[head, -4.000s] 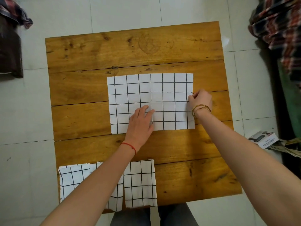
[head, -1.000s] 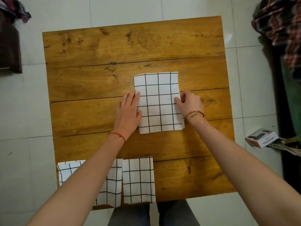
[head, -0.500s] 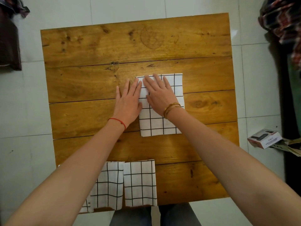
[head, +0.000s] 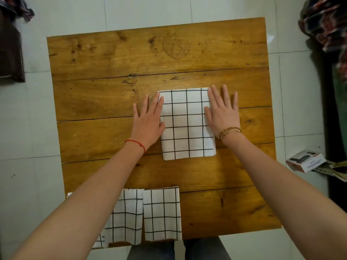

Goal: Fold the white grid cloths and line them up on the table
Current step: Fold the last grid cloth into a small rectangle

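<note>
White grid cloth, folded to a neat upright rectangle, lies near the middle of the wooden table, slightly right of centre. The left hand rests flat along its left edge, fingers spread and extended, mostly on the wood with the index finger and thumb touching the cloth border. The right hand lies flat at the right edge in the same way, fingers open and straight, its thumb side overlapping the cloth. Neither hand grips anything; both palms press down, as if squaring the sides

At the near edge of the table 2 folded cloths sit side by side: the right one of the pair is fully in view, and the one to its left is partly hidden by the left forearm. A scrap of grid fabric shows further left under the arm, near the corner; whether that is a 3rd folded piece I cannot tell

By my reading, the folding of the centre cloth looks finished or nearly so, since its size roughly matches the 2 in the row. What seems left is moving it down beside the right cloth of the row, where bare wood is free, and aligning its edges. No unfolded cloths are visible on the table, so this may be the last one, though cloths could wait out of view
</note>
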Available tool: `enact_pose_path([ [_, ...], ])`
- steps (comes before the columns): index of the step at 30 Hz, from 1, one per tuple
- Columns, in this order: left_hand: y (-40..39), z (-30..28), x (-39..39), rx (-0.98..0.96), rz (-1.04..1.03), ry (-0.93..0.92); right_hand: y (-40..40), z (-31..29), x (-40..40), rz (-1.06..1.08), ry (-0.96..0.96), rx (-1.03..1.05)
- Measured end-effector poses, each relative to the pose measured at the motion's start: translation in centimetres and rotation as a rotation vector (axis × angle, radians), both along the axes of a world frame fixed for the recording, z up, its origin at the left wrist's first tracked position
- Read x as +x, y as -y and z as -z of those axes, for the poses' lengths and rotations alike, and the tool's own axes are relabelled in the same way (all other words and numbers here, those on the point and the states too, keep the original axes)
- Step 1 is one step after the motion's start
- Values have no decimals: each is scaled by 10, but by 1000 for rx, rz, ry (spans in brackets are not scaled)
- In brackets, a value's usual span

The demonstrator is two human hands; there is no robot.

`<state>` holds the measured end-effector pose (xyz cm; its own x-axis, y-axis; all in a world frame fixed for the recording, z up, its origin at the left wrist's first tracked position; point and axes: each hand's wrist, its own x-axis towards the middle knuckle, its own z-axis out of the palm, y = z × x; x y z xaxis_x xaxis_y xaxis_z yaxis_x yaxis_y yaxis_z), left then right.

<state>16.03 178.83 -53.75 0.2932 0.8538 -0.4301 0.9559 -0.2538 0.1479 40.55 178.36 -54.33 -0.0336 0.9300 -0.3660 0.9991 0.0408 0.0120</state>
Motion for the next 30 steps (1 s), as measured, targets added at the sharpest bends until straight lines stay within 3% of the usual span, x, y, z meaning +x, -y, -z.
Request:
enact_pose_path([
  [7,9,-2,-2,77,4,42,5,-10,-9,45,-84,75],
  [11,43,-11,-8,177,89,69,33,-18,-28,-121,-131,97],
  [19,130,-4,-12,61,119,-2,106,-3,-66,-300,-188,-39],
  [30,163,0,-10,21,45,-59,155,2,-73,-393,-163,-97],
])
